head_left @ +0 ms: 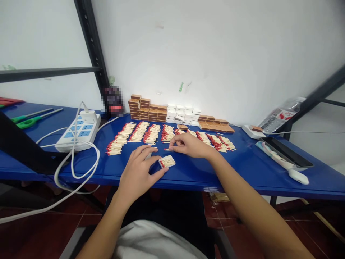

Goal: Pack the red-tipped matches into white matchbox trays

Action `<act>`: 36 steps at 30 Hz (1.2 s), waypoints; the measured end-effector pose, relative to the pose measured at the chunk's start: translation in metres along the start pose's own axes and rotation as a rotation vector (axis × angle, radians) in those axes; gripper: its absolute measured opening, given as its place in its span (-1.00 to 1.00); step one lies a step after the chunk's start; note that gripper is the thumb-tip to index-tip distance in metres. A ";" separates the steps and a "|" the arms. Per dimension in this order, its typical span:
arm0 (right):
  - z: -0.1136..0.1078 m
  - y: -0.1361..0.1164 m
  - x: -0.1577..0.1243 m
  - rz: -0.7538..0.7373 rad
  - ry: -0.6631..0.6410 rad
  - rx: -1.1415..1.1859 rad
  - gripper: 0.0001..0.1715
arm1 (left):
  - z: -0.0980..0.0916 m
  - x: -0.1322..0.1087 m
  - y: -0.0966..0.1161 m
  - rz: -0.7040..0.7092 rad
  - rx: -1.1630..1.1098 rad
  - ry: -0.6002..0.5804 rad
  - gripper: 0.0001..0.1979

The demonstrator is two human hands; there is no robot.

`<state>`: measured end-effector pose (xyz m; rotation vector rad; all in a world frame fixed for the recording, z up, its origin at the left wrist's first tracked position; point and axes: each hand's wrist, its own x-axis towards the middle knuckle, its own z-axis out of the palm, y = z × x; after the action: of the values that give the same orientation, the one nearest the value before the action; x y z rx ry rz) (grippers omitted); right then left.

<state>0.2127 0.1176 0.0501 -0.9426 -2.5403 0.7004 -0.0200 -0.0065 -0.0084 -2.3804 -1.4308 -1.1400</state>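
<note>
A small white matchbox tray [167,162] with red-tipped matches inside lies on the blue table [242,169]. My left hand [140,169] rests beside it, thumb and fingers touching its left side. My right hand [188,144] is just behind it, fingers pinched on a few loose matches [169,149] on the table. Long rows of red-tipped matches [151,133] lie spread across the table behind both hands.
Stacks of brown matchbox sleeves [147,109] and white trays [180,113] line the wall. A white power strip [78,131] with trailing cables sits left. A phone [287,151], a plastic bottle [283,115] and a white device lie right. Green-handled tools [29,120] lie far left.
</note>
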 end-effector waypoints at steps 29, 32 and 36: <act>0.002 -0.001 -0.002 0.010 -0.140 -0.030 -0.75 | -0.005 -0.001 0.002 0.005 -0.052 -0.036 -0.79; 0.003 0.000 -0.001 0.007 -0.125 -0.010 -0.67 | -0.005 -0.001 0.002 0.008 -0.047 -0.039 -0.79; 0.005 0.002 0.000 0.005 -0.149 -0.020 -0.77 | -0.005 -0.002 0.002 0.010 -0.038 -0.043 -0.78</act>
<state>0.2116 0.1173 0.0451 -0.9353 -2.6797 0.7744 -0.0218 -0.0112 -0.0053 -2.4497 -1.4205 -1.1302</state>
